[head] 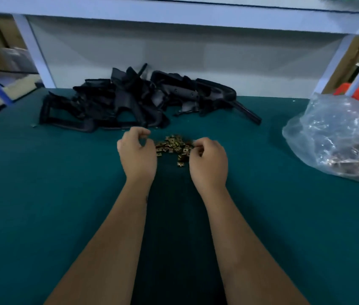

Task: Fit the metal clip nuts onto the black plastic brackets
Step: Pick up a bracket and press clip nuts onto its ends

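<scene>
Clip nuts (174, 146): small, stiff, light; we pinch edges. Left hand (137, 154), right hand (209, 160) curled; grip possibly empty, cannot tell.

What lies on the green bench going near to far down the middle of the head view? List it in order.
left hand and right hand side by side → small heap of metal clip nuts between their fingertips → pile of black plastic brackets → white back panel.
</scene>
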The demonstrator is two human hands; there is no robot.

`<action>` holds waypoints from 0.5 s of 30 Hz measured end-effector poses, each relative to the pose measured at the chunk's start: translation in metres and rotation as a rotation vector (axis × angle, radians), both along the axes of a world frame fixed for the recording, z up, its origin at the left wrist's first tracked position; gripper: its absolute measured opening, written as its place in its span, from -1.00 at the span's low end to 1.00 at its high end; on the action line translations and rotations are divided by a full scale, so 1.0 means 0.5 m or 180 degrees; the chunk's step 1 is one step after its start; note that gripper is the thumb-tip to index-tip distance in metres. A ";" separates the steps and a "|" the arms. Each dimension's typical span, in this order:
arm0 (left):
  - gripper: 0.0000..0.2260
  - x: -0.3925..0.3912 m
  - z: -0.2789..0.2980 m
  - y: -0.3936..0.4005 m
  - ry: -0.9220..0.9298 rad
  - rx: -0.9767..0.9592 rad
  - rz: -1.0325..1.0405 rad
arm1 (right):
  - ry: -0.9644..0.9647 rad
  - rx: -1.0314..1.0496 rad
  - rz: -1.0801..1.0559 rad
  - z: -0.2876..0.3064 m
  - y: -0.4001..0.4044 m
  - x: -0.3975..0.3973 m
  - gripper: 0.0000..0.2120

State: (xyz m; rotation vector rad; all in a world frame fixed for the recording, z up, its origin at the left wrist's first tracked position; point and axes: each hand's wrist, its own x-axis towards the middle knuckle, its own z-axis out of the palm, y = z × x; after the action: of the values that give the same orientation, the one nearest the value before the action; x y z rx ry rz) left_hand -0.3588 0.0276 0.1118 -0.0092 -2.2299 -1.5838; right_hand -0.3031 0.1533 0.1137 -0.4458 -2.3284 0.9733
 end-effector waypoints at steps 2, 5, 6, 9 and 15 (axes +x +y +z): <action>-0.78 -0.040 -0.004 -0.008 0.0242 -0.0712 0.0102 | 0.0030 0.0149 0.0044 -0.001 -0.018 -0.016 -0.80; -0.69 -0.087 -0.007 0.000 -0.0182 -0.1468 -0.0188 | -0.0087 0.0536 0.0164 -0.007 -0.020 -0.025 -0.79; -0.64 -0.098 -0.010 0.006 -0.0528 -0.1812 -0.0331 | -0.0086 0.0566 0.0172 -0.008 -0.017 -0.026 -0.79; -0.51 -0.123 -0.025 0.019 -0.1057 -0.2580 -0.0430 | -0.0083 0.0437 0.0170 -0.008 -0.013 -0.027 -0.81; -0.45 -0.130 -0.013 0.017 -0.1065 -0.2444 -0.0297 | -0.0100 0.0354 0.0206 -0.009 -0.016 -0.029 -0.80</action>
State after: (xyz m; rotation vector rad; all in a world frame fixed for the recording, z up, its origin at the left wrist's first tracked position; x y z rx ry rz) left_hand -0.4239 0.0361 0.1052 -0.0688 -3.0030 -0.7088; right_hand -0.3173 0.1453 0.1093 -0.3452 -2.4243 0.8667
